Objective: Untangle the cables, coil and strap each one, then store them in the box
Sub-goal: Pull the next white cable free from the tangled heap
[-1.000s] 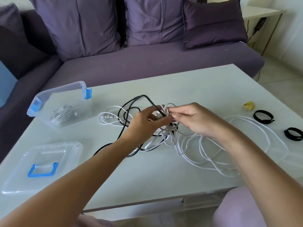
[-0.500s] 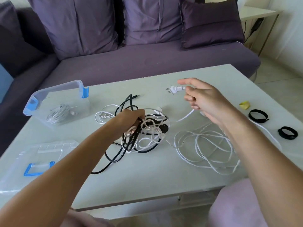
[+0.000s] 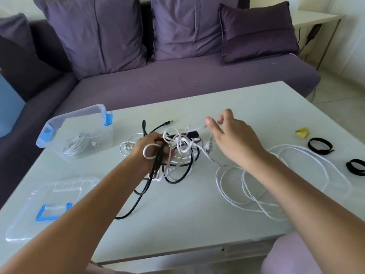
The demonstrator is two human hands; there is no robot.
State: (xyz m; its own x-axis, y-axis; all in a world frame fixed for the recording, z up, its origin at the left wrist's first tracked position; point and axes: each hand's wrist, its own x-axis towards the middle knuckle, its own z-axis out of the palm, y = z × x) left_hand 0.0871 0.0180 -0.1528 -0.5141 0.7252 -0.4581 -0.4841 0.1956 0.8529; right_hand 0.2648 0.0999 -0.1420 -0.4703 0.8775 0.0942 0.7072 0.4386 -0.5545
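Right hand had released the plug; left hand kept hold of the tangle.

On the white table [image 3: 197,224] the clear box [image 3: 59,123] stood at the far left with one coiled white cable [image 3: 79,148] inside, its lid [image 3: 29,210] flat nearer the person. The freed white cord [image 3: 254,192] lay in loose loops at right. The left hand [image 3: 154,153] still gripped the tangle [image 3: 183,153] of black and white cables, fingers curled round several strands. The right hand [image 3: 235,137], which half a second earlier had pinched the two-pin plug [image 3: 209,147] aloft, hovered spread and empty. The plug lay just beside the tangle. Two black straps [image 3: 320,145] and a yellow strap [image 3: 302,132] sat far right.
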